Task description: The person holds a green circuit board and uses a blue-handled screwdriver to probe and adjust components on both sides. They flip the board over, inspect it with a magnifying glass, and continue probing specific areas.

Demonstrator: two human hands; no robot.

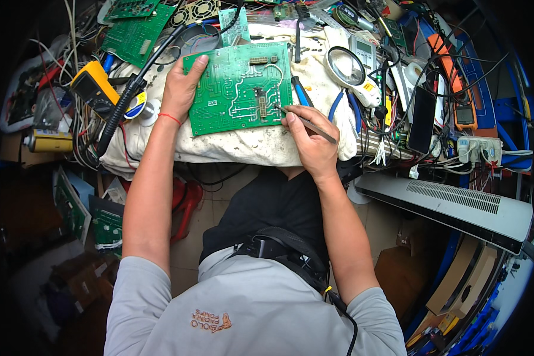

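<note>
A large green circuit board (216,86) is propped at the front of the cloth-covered bench. My left hand (181,89) grips its left edge, with the thumb on the face and the other fingers hidden behind. My right hand (314,145) is closed around slim grey tweezers (315,127). Their tip points at the lower right part of the board, beside a pin connector (263,107); whether it touches cannot be made out. A second connector (258,60) sits near the board's top edge. Just right of the board lies a blue-handled tool (301,92).
A white magnifying glass (345,66) and blue-handled pliers (336,105) lie to the right, near a black phone (421,120). At left are a yellow multimeter (94,86), a black flexible arm (121,110) and a solder spool (137,104). A brush (298,38) lies behind the board.
</note>
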